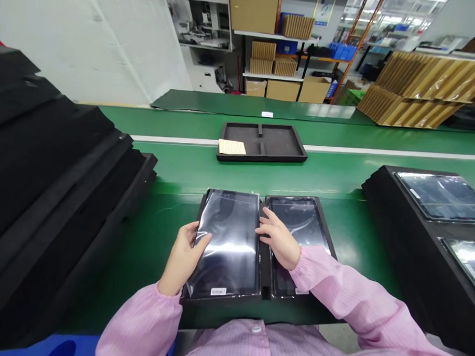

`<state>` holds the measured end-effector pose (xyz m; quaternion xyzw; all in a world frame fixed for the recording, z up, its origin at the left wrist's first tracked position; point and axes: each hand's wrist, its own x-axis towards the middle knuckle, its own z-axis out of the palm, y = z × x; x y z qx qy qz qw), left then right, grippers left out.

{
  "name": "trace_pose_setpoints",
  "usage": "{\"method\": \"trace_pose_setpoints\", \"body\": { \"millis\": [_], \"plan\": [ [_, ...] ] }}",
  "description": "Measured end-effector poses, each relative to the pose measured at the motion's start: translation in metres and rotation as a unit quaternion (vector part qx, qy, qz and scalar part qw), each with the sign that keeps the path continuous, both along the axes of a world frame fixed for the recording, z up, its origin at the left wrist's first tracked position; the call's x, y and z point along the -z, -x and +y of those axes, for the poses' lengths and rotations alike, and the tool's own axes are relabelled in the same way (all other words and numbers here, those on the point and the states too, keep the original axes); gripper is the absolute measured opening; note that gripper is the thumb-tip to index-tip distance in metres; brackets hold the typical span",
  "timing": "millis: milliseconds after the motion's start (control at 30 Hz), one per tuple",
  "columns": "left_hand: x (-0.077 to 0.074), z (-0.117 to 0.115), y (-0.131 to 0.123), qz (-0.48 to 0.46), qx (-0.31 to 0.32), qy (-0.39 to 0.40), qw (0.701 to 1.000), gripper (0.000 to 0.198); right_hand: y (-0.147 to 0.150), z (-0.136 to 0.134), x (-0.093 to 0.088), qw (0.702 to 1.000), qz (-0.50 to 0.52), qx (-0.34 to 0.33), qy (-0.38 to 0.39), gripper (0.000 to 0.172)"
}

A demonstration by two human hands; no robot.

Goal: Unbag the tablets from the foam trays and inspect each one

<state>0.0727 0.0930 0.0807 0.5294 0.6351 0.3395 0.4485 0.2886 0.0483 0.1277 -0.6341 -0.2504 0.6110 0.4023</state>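
A black foam tray (262, 282) lies on the green table in front of me with two slots. A bagged tablet (229, 240) in shiny plastic sits in the left slot. My left hand (184, 256) grips its left edge, thumb on top. My right hand (277, 239) rests with fingers curled on the tablet's right edge, over the divider. A second bagged tablet (304, 222) lies in the right slot, partly hidden by my right hand and sleeve.
A tall stack of black foam trays (53, 192) stands at the left. At the right, another stack (406, 246) carries bagged tablets (439, 195). An empty foam tray (277, 143) with a tan sheet (232, 146) lies farther back. Shelves with cardboard boxes (281, 88) stand behind.
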Motion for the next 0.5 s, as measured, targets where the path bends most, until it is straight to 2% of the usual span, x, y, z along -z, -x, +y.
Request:
{"method": "trace_pose_setpoints", "body": {
  "millis": [67,167,267,400,433,500],
  "plan": [
    [-0.007,0.000,0.001,-0.069,-0.005,0.060,0.996,0.070,0.000,0.001,0.003,1.000,0.021,0.014,-0.016,0.085],
    [-0.013,0.002,0.002,-0.152,-0.042,0.108,0.981,0.077,-0.001,0.007,0.008,0.994,-0.002,0.050,-0.093,0.079],
    [-0.015,0.008,-0.001,-0.245,-0.061,0.097,0.963,0.054,-0.003,0.012,0.007,0.979,-0.040,0.066,-0.188,0.078],
    [-0.012,0.017,-0.014,-0.309,-0.135,0.106,0.935,0.010,-0.006,0.009,-0.005,0.969,-0.005,-0.075,-0.237,0.047],
    [-0.011,0.019,-0.017,-0.328,-0.155,0.115,0.925,0.008,-0.006,0.007,-0.008,0.964,0.008,-0.104,-0.243,0.041],
    [-0.009,0.023,-0.022,-0.369,-0.167,0.140,0.903,0.016,-0.005,0.003,-0.012,0.956,0.028,-0.127,-0.263,0.038]
  ]
}}
